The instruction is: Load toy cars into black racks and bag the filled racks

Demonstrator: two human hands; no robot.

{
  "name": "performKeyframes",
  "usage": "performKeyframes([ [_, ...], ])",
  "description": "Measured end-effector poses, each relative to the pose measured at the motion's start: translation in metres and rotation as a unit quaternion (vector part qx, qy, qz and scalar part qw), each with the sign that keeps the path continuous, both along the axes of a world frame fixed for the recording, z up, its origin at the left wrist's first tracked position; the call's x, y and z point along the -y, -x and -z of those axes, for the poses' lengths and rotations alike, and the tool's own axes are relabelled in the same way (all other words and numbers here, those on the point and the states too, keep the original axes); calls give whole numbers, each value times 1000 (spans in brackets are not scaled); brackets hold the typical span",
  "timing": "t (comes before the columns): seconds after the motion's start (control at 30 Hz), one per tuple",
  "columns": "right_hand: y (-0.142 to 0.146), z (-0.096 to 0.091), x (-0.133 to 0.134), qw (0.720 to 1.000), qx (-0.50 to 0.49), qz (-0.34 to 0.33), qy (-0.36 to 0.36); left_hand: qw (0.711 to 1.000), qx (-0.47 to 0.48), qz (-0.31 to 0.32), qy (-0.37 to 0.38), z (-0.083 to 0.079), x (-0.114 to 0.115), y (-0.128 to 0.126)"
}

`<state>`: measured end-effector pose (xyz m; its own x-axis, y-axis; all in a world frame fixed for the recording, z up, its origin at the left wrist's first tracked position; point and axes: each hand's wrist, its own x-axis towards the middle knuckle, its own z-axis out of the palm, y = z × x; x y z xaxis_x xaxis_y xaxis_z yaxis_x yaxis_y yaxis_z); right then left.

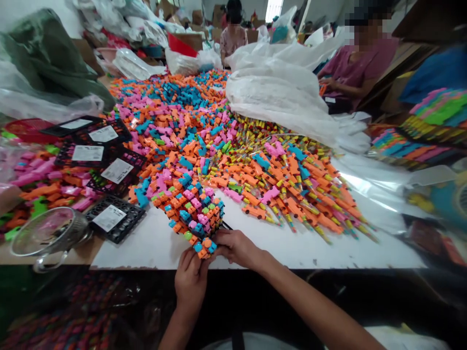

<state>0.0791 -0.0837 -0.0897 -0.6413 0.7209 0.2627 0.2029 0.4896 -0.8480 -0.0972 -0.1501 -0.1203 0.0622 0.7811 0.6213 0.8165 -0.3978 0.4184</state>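
Observation:
A black grid tray [199,221] packed with small orange, blue, pink and green plastic toy pieces is tilted up at the table's near edge. My left hand [190,278] grips its lower corner from below, fingers curled. My right hand [235,247] pinches the tray's right lower edge, fingers closed on it. Just beyond lies a huge heap of the same coloured toy pieces [182,131], with striped stick-like pieces [310,194] spread to the right.
Empty black grid trays with white labels [109,218] lie at the left, beside a metal strainer [47,236]. A big white plastic bag [288,97] sits behind the heap. Two other people sit at the far side. Bare white table [292,248] shows near my right hand.

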Motion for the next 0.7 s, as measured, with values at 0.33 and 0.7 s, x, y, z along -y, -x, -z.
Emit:
performKeyframes([
  [0.33,-18,5,12,982,33,184,-3,999,-53,-3,-10,-6,-6,2],
  [0.7,-75,-20,7,928,212,305,39,999,6,-45,5,3,-5,-8],
])
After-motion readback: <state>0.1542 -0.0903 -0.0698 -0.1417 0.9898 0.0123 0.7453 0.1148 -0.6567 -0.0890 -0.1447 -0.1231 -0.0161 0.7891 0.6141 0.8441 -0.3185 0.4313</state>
